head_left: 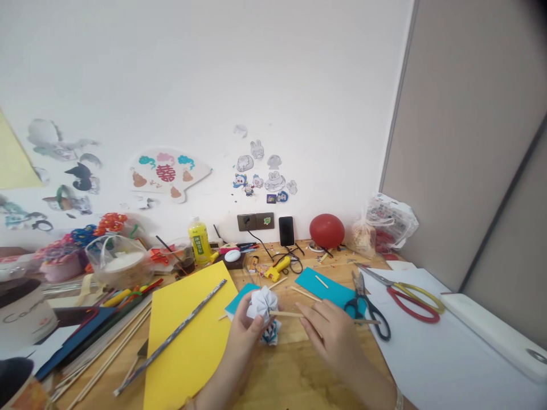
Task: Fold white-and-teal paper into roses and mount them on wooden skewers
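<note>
My left hand (243,330) is closed around a white folded paper piece (264,302) whose pleats fan out from a centre. Below it hangs or lies a blue-and-white patterned paper part (270,332); how the two join is hidden. Between the fingers of my right hand (327,327) is a thin wooden stick (286,314), its left tip at the middle of the pleats. The stick's other end comes out past the right hand. Blue paper (239,300) lies behind the left hand, and a second blue sheet (333,287) lies beyond the right hand.
Black-handled scissors (368,307) and red-and-yellow scissors (412,299) lie on the right, partly over white paper (444,353). A yellow sheet (188,341) bears a patterned strip (179,330). Behind are a yellow glue gun (278,269), a phone (286,231), a red balloon (327,230) and a bottle (199,241).
</note>
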A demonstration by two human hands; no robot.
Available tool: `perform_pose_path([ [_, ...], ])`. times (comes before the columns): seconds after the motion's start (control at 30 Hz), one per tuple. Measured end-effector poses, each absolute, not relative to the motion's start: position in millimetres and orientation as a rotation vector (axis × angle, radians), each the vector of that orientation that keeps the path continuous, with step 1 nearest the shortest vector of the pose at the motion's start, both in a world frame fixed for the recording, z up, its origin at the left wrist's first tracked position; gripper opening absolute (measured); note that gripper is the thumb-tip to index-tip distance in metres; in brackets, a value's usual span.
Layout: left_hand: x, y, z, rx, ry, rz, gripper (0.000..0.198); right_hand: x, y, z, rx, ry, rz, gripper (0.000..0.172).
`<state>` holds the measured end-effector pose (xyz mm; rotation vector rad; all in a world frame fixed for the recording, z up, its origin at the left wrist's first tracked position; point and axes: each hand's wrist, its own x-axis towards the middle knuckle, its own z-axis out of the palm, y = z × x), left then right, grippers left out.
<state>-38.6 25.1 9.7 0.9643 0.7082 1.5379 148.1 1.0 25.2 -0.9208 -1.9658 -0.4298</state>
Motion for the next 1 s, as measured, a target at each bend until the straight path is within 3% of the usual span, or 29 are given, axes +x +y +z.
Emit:
perform_pose_path([
  [0.57,-42.7,23.8,12.4,1.22,0.993,1.728,0.052,145.2,6.7,16.8,-1.348,-2.107,-0.079,0.024],
  [1.0,-61.9,29.7,34.8,0.948,1.086,1.721,0.055,137.7,25.3,2.0,-1.693,-2.212,0.185,0.025],
])
